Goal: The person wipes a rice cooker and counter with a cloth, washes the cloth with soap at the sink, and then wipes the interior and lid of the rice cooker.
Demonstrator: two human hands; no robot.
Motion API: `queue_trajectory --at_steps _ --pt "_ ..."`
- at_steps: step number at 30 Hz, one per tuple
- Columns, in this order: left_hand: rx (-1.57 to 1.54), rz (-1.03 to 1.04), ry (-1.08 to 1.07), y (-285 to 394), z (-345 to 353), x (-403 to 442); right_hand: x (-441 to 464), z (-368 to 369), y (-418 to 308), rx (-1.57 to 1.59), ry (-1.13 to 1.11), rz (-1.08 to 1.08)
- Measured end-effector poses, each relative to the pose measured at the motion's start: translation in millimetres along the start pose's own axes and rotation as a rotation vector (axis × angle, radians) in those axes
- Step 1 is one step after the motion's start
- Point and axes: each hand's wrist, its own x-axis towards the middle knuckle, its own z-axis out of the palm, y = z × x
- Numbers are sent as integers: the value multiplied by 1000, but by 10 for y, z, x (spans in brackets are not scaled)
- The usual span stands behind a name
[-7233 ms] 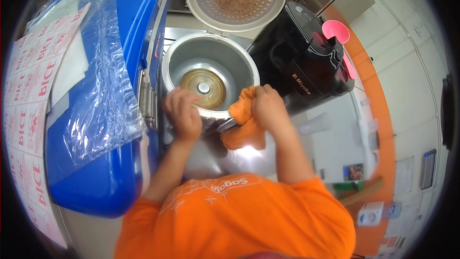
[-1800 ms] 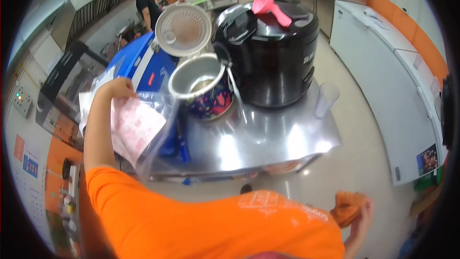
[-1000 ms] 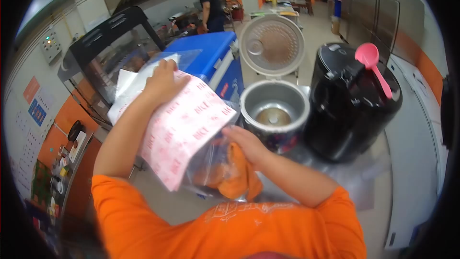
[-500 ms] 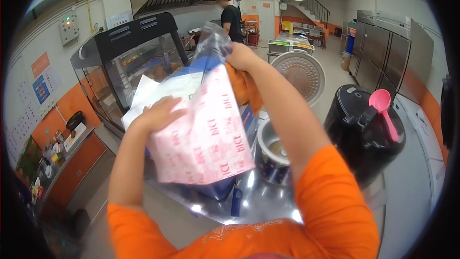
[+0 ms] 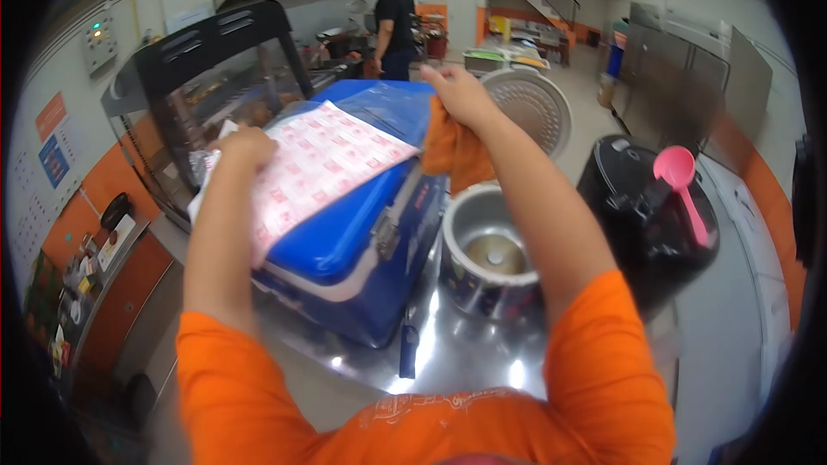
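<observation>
A blue cooler box (image 5: 336, 250) with a white band stands on the shiny metal table. Over its lid lies pink-and-white printed wrapping paper (image 5: 332, 151), overlapping a clear plastic bag (image 5: 392, 108). My left hand (image 5: 245, 148) is closed at the paper's left edge, where white sheets and something silvery show beside it; its fingertips are partly hidden. Above the lid's far right corner is my right hand (image 5: 465, 99), fingers curled, with an orange cloth (image 5: 459, 151) hanging beneath it. Right of the cooler sits an open pot (image 5: 491, 250) with a patterned outside.
A black lidded cooker (image 5: 642, 215) with a pink scoop (image 5: 676, 170) on top stands to the right. Behind the pot is a round perforated lid (image 5: 527, 112). A glass display cabinet (image 5: 233, 86) stands left. Farther back, a person (image 5: 394, 26) is beside the cooking area.
The lifted paper and plastic bag have come down flat onto the cooler lid. My left hand has moved to the paper's left edge; my right hand has shifted right with the cloth.
</observation>
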Motion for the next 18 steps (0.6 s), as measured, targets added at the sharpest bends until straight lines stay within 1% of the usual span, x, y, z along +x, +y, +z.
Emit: queue_trajectory --at_steps 1,2,3,4,5,6,7,8,9,10,11,12,13,14,15,16,17,18 --pt "4 27 130 -60 64 84 -129 -128 -93 57 38 -64" --pt "106 303 134 -248 38 367 -262 -272 -195 112 83 -126" --pt "209 587 146 -274 -77 584 -464 -456 -346 215 88 -130" --pt "-88 637 191 -226 -409 185 -672 -641 -457 314 108 -134" --pt "-614 602 70 -272 -502 57 -818 -804 -463 411 106 -160" --pt "-694 707 -31 -362 -542 33 -1131 -1018 -589 551 69 -138" --pt "-489 692 -99 -273 -776 -421 -1433 -1197 -615 689 18 -130" --pt "-353 724 -40 -214 -765 -725 -1787 -1404 -652 739 -35 -79" --pt "-353 673 -20 -141 -655 -1072 -2158 -1574 -594 742 -27 -118" --pt "-372 875 185 -51 -548 -1473 -2507 -1756 -486 752 -70 -71" --pt "-445 1010 329 94 -459 -1939 -2873 -1976 -440 815 -124 24" --pt "-652 1124 198 327 -464 -2415 -3233 -2148 -269 871 -149 90" --pt "-969 1306 -6 619 -387 -2905 -3594 -2278 -162 934 -44 77" --pt "-1126 1592 -223 881 -103 -3178 -3945 -2352 -34 1044 71 141" --pt "-1211 1777 -466 1293 95 -3545 -4301 -2451 76 1153 193 211" --pt "-1147 1747 -691 1626 153 -4037 -4646 -2544 112 1164 342 266" --pt "-1192 1788 -817 1983 174 -4490 -4924 -2691 163 1160 491 307" --pt "-1337 1778 -1026 2298 181 -5027 -5293 -2944 229 1265 476 320"
